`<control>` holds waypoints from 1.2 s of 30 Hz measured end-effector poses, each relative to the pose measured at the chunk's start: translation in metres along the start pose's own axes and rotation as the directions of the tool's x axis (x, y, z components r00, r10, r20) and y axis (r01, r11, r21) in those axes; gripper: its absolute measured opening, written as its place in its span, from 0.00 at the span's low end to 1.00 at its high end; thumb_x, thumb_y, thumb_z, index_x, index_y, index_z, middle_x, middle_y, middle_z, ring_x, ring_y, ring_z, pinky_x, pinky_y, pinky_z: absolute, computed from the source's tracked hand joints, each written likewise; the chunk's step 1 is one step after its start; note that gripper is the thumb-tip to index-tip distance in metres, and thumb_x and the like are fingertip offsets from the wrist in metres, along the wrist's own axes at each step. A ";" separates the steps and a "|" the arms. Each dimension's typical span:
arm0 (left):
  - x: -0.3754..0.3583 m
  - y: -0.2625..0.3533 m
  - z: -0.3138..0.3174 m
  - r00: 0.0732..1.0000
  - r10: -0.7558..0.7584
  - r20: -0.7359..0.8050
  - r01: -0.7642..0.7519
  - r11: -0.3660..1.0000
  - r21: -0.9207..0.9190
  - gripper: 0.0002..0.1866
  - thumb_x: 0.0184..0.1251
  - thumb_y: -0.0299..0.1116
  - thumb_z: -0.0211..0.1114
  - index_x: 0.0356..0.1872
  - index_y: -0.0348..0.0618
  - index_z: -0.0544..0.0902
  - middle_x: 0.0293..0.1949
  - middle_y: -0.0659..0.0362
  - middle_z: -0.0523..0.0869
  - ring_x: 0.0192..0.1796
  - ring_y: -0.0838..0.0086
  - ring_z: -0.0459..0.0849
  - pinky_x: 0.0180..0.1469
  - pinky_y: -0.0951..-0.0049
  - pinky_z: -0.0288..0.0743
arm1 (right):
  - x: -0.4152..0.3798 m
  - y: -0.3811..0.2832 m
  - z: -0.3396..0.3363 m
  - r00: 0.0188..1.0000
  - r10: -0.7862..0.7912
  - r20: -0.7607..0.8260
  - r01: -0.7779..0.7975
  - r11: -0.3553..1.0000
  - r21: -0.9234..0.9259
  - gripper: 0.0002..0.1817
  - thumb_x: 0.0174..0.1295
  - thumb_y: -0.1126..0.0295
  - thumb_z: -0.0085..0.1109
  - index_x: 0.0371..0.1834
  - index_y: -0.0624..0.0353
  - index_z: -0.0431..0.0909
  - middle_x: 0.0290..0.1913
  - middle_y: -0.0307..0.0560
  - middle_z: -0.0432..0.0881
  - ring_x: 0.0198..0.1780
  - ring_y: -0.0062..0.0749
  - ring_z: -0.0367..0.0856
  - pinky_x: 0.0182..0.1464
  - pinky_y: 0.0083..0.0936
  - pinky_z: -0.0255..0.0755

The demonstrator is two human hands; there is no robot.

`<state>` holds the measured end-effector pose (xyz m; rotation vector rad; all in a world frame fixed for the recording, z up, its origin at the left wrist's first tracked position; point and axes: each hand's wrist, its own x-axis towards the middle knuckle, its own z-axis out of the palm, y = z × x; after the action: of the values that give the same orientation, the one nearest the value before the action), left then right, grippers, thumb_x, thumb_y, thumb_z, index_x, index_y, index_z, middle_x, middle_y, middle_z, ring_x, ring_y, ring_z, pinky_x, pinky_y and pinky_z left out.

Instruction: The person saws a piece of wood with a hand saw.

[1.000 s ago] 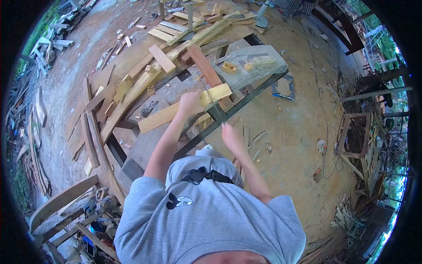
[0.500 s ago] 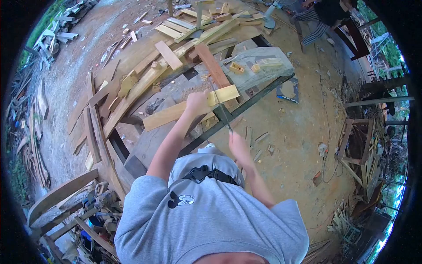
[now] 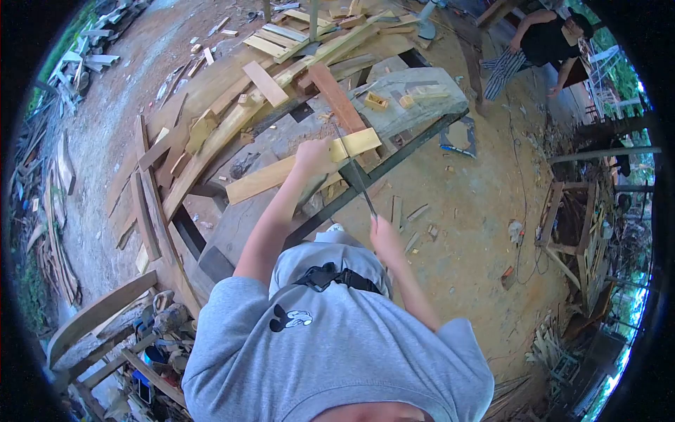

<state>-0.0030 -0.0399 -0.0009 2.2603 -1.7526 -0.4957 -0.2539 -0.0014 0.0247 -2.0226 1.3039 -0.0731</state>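
A light wooden board [image 3: 261, 180] lies at a slant across the near part of the workbench [image 3: 450, 105]. My left hand [image 3: 314, 156] is closed over it, pressing it down, and the fingertips are partly hidden. Lower right, my right hand [image 3: 387, 243] is closed round the handle end of a hand saw [image 3: 360, 181]; the handle itself is mostly covered. The narrow blade crosses the board just right of my left hand, near its right end. Beyond that end, a reddish-brown plank [image 3: 335, 98] runs away from me.
A small wooden block plane-like piece [image 3: 376, 102] sits on the bench's right side. Long planks [image 3: 211, 158] and offcuts pile up left and behind. Another person [image 3: 538, 46] is at the upper right. A wooden frame [image 3: 566, 218] stands at the right, with a cable [image 3: 517, 176] on the ground.
My right hand has drawn the saw slightly towards me. My left hand stays on the board. The other person has come further into view at the upper right.
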 end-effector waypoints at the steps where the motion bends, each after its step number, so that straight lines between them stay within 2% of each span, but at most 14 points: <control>1: -0.001 0.001 -0.001 1.000 -0.009 -0.011 0.009 1.000 0.005 0.21 0.34 0.42 0.64 0.33 0.42 0.75 0.25 0.50 0.81 0.30 0.58 0.81 0.33 0.63 0.74 | 0.019 -0.002 0.004 0.999 -0.052 -0.006 0.052 0.998 0.048 0.15 0.63 0.62 0.38 0.30 0.63 0.70 0.28 0.62 0.75 0.33 0.58 0.73 0.31 0.44 0.65; 3: 0.000 0.002 -0.002 1.000 -0.019 -0.024 0.020 1.000 0.008 0.22 0.34 0.43 0.64 0.33 0.42 0.75 0.25 0.50 0.81 0.30 0.58 0.81 0.33 0.62 0.74 | 0.063 -0.010 0.023 0.994 -0.087 -0.065 0.094 0.989 0.111 0.15 0.63 0.63 0.39 0.29 0.64 0.69 0.27 0.62 0.74 0.33 0.58 0.73 0.31 0.44 0.66; 5: 0.001 -0.001 0.001 1.000 -0.021 -0.015 0.021 1.000 -0.010 0.22 0.34 0.43 0.64 0.33 0.43 0.76 0.25 0.50 0.81 0.30 0.58 0.81 0.33 0.62 0.74 | 0.096 -0.023 0.030 0.985 -0.145 -0.092 0.144 0.989 -0.015 0.14 0.62 0.64 0.39 0.29 0.64 0.69 0.28 0.63 0.74 0.32 0.58 0.73 0.30 0.43 0.66; 8: 0.002 -0.001 0.001 0.999 -0.050 0.012 0.050 0.998 -0.023 0.21 0.35 0.44 0.64 0.32 0.43 0.76 0.26 0.50 0.81 0.30 0.58 0.81 0.33 0.62 0.74 | 0.081 -0.026 0.020 0.990 -0.123 -0.067 0.121 0.992 -0.032 0.14 0.62 0.64 0.39 0.28 0.64 0.69 0.27 0.63 0.74 0.32 0.58 0.73 0.30 0.43 0.66; 10: 0.001 0.001 -0.004 0.999 -0.044 0.010 0.044 0.999 -0.024 0.21 0.36 0.45 0.63 0.32 0.43 0.76 0.26 0.50 0.81 0.30 0.58 0.81 0.33 0.62 0.74 | 0.040 -0.011 0.015 0.994 -0.089 -0.062 0.092 0.995 0.047 0.14 0.62 0.64 0.39 0.28 0.64 0.69 0.27 0.63 0.74 0.32 0.58 0.73 0.31 0.44 0.66; 12: 0.002 0.001 -0.004 0.999 -0.037 0.009 0.037 0.999 -0.029 0.21 0.36 0.45 0.63 0.31 0.43 0.76 0.26 0.50 0.81 0.30 0.58 0.81 0.33 0.62 0.74 | 0.003 0.000 0.002 0.999 0.026 0.037 -0.025 0.999 -0.027 0.14 0.63 0.63 0.39 0.29 0.63 0.69 0.27 0.63 0.74 0.33 0.58 0.73 0.31 0.44 0.66; 15: 0.001 -0.001 0.000 1.000 -0.016 0.009 0.016 1.000 -0.016 0.21 0.37 0.45 0.63 0.32 0.42 0.76 0.26 0.50 0.81 0.31 0.58 0.81 0.33 0.62 0.74 | -0.003 -0.004 -0.006 1.000 0.005 0.025 -0.004 1.000 -0.020 0.14 0.63 0.63 0.38 0.31 0.63 0.69 0.28 0.63 0.74 0.33 0.58 0.73 0.31 0.43 0.66; 18: 0.002 -0.001 0.001 1.000 -0.026 -0.011 0.026 1.000 -0.017 0.21 0.36 0.44 0.63 0.33 0.42 0.76 0.25 0.50 0.81 0.31 0.58 0.81 0.34 0.62 0.73 | 0.058 -0.018 0.012 0.996 -0.083 -0.043 0.084 0.996 0.034 0.14 0.63 0.63 0.39 0.30 0.63 0.70 0.28 0.62 0.74 0.33 0.58 0.73 0.32 0.44 0.66; 21: 0.004 -0.004 0.003 1.000 -0.010 -0.003 0.010 1.000 -0.022 0.21 0.36 0.43 0.62 0.33 0.42 0.77 0.26 0.50 0.81 0.32 0.58 0.81 0.35 0.62 0.73 | 0.116 -0.043 0.027 0.984 -0.151 -0.094 0.144 0.986 -0.080 0.14 0.62 0.64 0.39 0.31 0.63 0.70 0.28 0.62 0.75 0.33 0.59 0.73 0.33 0.45 0.66; 24: 0.004 -0.006 -0.002 1.000 -0.020 0.024 0.021 0.997 -0.075 0.20 0.35 0.42 0.62 0.32 0.42 0.78 0.27 0.50 0.81 0.33 0.58 0.81 0.36 0.62 0.73 | 0.101 -0.032 0.027 0.990 -0.124 -0.059 0.121 0.991 -0.066 0.14 0.62 0.64 0.39 0.31 0.63 0.70 0.28 0.63 0.75 0.33 0.58 0.73 0.33 0.46 0.66; 26: 0.006 -0.005 -0.001 0.999 -0.028 0.020 0.030 0.996 -0.084 0.19 0.35 0.42 0.62 0.31 0.42 0.78 0.29 0.50 0.81 0.33 0.57 0.80 0.36 0.62 0.73 | 0.052 -0.019 0.013 0.996 -0.082 -0.040 0.082 0.997 -0.007 0.14 0.62 0.63 0.39 0.31 0.63 0.70 0.28 0.63 0.75 0.33 0.58 0.73 0.32 0.46 0.66; 30: 0.011 -0.011 0.001 0.995 -0.032 0.094 0.041 0.994 -0.098 0.20 0.34 0.43 0.62 0.31 0.41 0.78 0.30 0.49 0.81 0.34 0.57 0.80 0.37 0.62 0.73 | -0.015 0.005 -0.001 1.000 -0.012 -0.002 0.012 0.999 -0.039 0.15 0.63 0.61 0.38 0.32 0.62 0.69 0.27 0.62 0.75 0.32 0.58 0.73 0.31 0.46 0.65; 33: 0.014 -0.014 0.007 0.997 0.026 0.077 -0.020 0.997 -0.072 0.25 0.34 0.44 0.63 0.37 0.42 0.76 0.28 0.50 0.81 0.35 0.57 0.80 0.37 0.62 0.73 | -0.006 0.000 -0.001 1.000 0.022 0.003 -0.022 0.999 -0.041 0.16 0.63 0.60 0.37 0.32 0.62 0.69 0.27 0.62 0.75 0.31 0.58 0.73 0.30 0.46 0.65; 36: 0.006 -0.010 0.005 0.997 -0.018 0.071 0.020 0.999 -0.035 0.30 0.35 0.45 0.65 0.43 0.42 0.72 0.31 0.49 0.80 0.34 0.55 0.79 0.36 0.62 0.73 | 0.004 -0.007 -0.007 1.000 0.002 -0.002 -0.003 0.997 -0.073 0.16 0.63 0.59 0.37 0.30 0.61 0.69 0.26 0.61 0.75 0.31 0.57 0.74 0.30 0.46 0.65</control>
<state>0.0050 -0.0427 -0.0101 2.2632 -1.7418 -0.6129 -0.2495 -0.0068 0.0329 -2.0828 1.3282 -0.0269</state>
